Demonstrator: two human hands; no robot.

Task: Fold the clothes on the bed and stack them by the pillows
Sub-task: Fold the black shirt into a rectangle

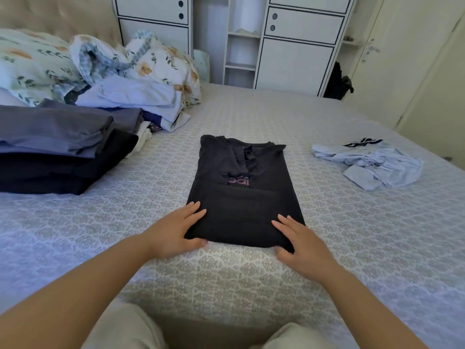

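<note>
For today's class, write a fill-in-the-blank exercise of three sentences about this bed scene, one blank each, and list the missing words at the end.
1. Both hands, the left hand and the right hand, rest on the near corners of a folded ____ shirt.
2. The unfolded light blue garment lies to the ____ of the shirt.
3. The stack of folded clothes sits beside the floral ____ at the head of the bed.

Missing words: black; right; pillows

Bare bedspread point(251, 117) toward folded stacks point(63, 147)
</note>
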